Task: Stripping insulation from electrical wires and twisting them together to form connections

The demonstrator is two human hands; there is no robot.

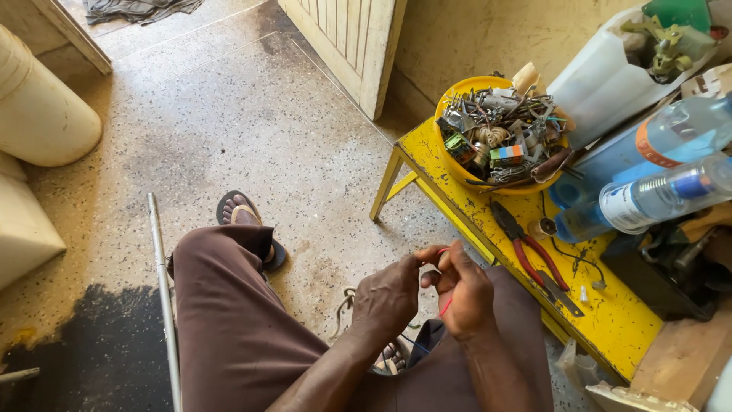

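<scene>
Red wire point(444, 307) is pinched between the fingertips of the left hand point(389, 299) and right hand point(465, 294), held close over the lap for fine work. Just right, red-handled pliers point(531, 255) lie within reach on the yellow bench point(610, 320); farther off sits a yellow bowl point(456, 169) of metal parts.

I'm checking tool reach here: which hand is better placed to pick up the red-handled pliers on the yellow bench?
Probably the right hand. It is the hand nearer the red-handled pliers on the yellow bench. The left hand is farther off, and both pinch a thin red wire.
</scene>
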